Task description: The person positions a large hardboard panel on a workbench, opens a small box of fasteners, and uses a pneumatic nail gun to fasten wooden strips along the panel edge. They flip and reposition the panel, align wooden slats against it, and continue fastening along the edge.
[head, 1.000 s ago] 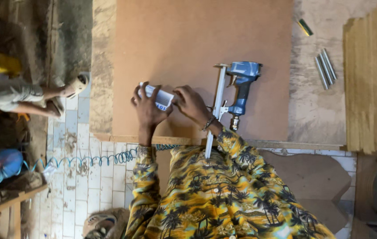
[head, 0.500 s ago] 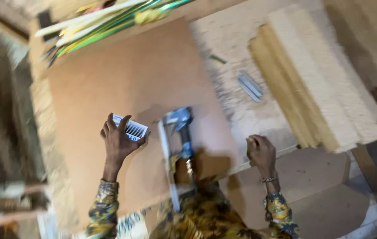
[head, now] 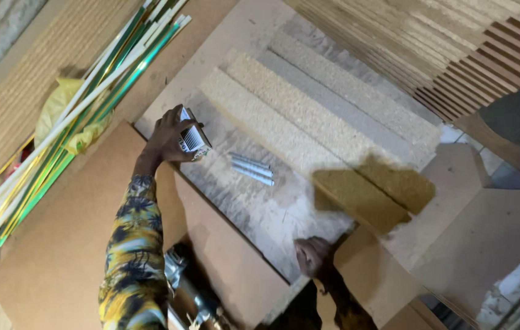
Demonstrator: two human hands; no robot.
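While the left hand (head: pixel 167 139) reached out over the bench (head: pixel 254 201), its fingers were wrapped around a small box (head: pixel 192 139), contents hidden. Silver strips (head: pixel 251 169) lay just beside it. The right hand (head: pixel 312 256) rested curled at the bench edge, holding nothing visible. Green-and-white rods (head: pixel 76 116) lay well apart.

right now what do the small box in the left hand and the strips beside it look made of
The small box in the left hand looks like printed cardboard: creased edges, matte white face. The strips look like metal, probably collated staples or nails: silvery grey with a dull shine.
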